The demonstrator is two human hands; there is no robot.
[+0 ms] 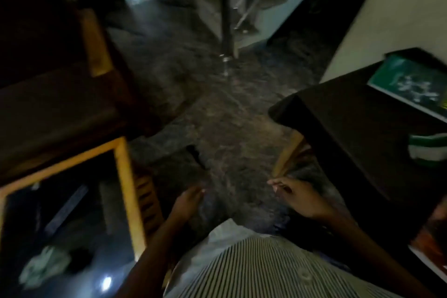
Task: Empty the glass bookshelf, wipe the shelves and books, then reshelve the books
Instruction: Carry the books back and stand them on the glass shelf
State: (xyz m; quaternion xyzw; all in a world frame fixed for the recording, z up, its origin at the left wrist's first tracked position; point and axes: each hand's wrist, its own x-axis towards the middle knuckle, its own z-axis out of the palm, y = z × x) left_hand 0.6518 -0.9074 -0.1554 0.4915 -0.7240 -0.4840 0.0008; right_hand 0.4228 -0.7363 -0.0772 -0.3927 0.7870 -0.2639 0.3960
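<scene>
The whole view is motion-blurred and dim. At 8 o'clock lies a rectangular table [123, 191] with a light wooden frame and a dark glossy glass top; a crumpled pale cloth [44, 266] rests on the glass near 7 o'clock, beside a bright reflected light spot. At 10 o'clock stands a dark upholstered seat [48, 60] with a wooden arm rail. The floor [193, 104], a dark mottled stone-like surface, runs through the centre toward 12 o'clock, where a polished metal post [226, 19] rises upright beside a stair railing. At 6 o'clock the person's striped shirt [254, 271] fills the lower edge. The left hand [188, 201] hangs over the floor just left of centre, fingers loosely extended, holding nothing. The right hand [297, 197], at about 5 o'clock, is loosely curled with fingertips drawn together; whether it pinches anything cannot be told. At 3 o'clock a dark wooden table [338, 123] with a rounded corner and a light wooden leg carries a flat green book [408, 87], cover up, long axis running from 10 o'clock toward 4 o'clock. A green-and-white object [425, 150] lies below it, too blurred to identify. The glass bookshelf is not identifiable in this view.
</scene>
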